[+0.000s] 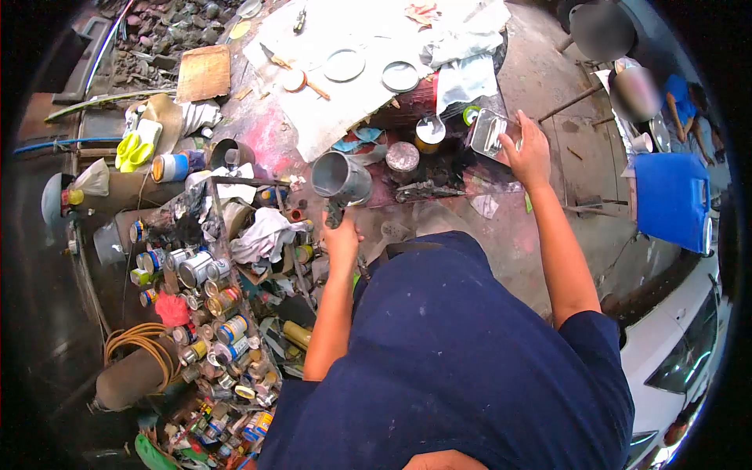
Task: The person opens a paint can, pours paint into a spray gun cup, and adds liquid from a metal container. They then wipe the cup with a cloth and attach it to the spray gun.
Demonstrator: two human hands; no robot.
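My left hand (pixel 342 241) is closed round the dark handle of what looks like a paint spray gun (pixel 334 213), with an open grey metal cup on top. The cup's mouth faces up toward me. At the right, my right hand (pixel 529 155) grips the edge of a shiny rectangular metal tin (pixel 487 129), thumb over its top and fingers along the right side. Between the hands stand a round can with a stained pinkish lid (pixel 403 157) and a small yellow-banded can (pixel 429 133) with a white top.
White sheeting (pixel 313 117) holds two round lids and a brush-like stick. Many paint cans (pixel 196 269) crowd the left beside a gas cylinder (pixel 133 380). A blue jerrycan (pixel 670 200) and a white car (pixel 681 337) stand right. Other people are at upper right.
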